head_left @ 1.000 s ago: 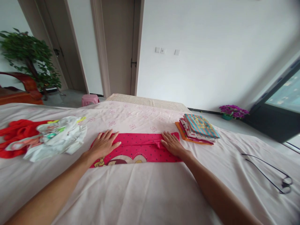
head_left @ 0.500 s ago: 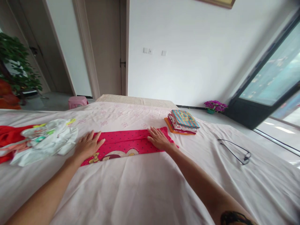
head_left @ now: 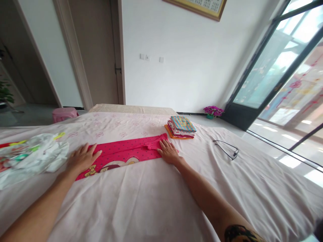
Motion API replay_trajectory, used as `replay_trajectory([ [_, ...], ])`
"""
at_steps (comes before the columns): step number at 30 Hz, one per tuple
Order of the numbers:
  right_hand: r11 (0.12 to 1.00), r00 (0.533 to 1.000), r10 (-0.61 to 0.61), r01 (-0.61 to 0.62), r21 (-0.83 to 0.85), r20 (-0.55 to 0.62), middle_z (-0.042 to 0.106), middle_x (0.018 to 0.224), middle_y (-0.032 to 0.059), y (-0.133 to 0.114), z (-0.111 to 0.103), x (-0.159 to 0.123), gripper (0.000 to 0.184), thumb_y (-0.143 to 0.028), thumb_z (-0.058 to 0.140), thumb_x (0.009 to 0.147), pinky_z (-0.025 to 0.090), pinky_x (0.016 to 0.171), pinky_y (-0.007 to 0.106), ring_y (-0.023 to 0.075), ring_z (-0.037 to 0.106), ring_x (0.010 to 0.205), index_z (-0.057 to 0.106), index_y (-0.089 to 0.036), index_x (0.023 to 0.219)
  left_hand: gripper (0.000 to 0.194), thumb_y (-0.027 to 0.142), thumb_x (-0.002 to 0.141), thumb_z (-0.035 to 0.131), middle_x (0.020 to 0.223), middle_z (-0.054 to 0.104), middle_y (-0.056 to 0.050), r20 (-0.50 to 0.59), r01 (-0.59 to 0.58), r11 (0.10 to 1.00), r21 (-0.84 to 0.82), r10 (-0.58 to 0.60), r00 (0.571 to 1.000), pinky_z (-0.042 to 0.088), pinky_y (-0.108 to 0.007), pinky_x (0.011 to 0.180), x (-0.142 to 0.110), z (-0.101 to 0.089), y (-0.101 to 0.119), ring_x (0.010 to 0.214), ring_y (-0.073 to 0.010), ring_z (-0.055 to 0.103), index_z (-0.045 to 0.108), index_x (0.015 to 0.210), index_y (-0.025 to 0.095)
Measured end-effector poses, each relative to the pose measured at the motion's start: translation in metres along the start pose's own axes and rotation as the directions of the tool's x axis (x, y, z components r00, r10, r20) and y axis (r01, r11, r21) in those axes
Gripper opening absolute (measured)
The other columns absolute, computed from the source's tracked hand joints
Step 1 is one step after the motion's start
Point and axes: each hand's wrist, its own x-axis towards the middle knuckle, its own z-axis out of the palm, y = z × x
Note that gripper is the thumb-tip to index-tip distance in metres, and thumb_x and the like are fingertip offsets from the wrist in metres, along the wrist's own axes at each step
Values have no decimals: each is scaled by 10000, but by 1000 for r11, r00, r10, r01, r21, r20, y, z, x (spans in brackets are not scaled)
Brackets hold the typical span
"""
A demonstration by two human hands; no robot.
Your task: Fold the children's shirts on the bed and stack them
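A pink-red garment (head_left: 126,147) with dark dots and a cartoon print lies folded into a long strip on the pale bedspread (head_left: 141,201). On its left end rests my left hand (head_left: 84,157), flat with the fingers spread. My right hand (head_left: 168,152) is open too, palm down on the right end, beside a small bunched ridge of cloth. Neither hand grips anything. Just beyond my right hand sits a stack of folded clothes (head_left: 182,125), a striped blue and orange piece on top.
A loose heap of white clothes (head_left: 47,151), with some red and green, lies at the left. Eyeglasses (head_left: 227,149) rest on the bedspread at the right. Past the bed stand a pink stool (head_left: 65,114), a pot of purple flowers (head_left: 213,111) and a glass door (head_left: 264,67).
My view has turned to the right, so everything shifts left in it. My right hand has slid over the garment's right end, and the bunched ridge shows again. Both hands stay flat on the cloth.
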Motion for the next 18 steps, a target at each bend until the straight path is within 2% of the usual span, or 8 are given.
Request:
replay_trajectory([
  [4, 993, 993, 113, -113, 25, 20, 153, 1635, 74, 5, 4, -6, 712, -595, 190, 995, 78, 1201, 462, 222, 106, 1506, 204, -178, 1571, 773, 650, 877, 239, 1561, 328, -186, -14, -5, 1000, -15, 5, 1000, 235, -542, 1116, 0, 1, -1, 1414, -379, 325, 386, 1500, 217],
  [10, 964, 965, 261, -260, 63, -13, 152, 1632, 88, 3, 6, -8, 732, -589, 203, 988, 86, 1194, 490, 243, 117, 1503, 238, -135, 1561, 785, 652, 874, 231, 1564, 326, -184, 3, 7, 999, -31, -7, 1000, 228, -540, 1124, 2, 1, -2, 1428, -371, 307, 381, 1502, 205],
  [14, 949, 952, 307, -305, 82, -14, 183, 1625, 109, 2, 6, -8, 717, -565, 217, 989, 107, 1185, 498, 251, 131, 1500, 229, -137, 1564, 794, 669, 868, 221, 1563, 327, -187, 5, 13, 999, -42, -13, 1000, 232, -547, 1121, 4, 2, -4, 1420, -378, 320, 393, 1495, 213],
  [18, 948, 950, 306, -298, 107, -58, 250, 1607, 123, 1, 5, -10, 695, -550, 260, 986, 127, 1173, 508, 272, 178, 1482, 270, -145, 1550, 811, 691, 851, 230, 1558, 337, -186, 13, 29, 998, -52, -28, 1000, 260, -553, 1107, 5, 1, -4, 1401, -395, 343, 409, 1486, 220],
])
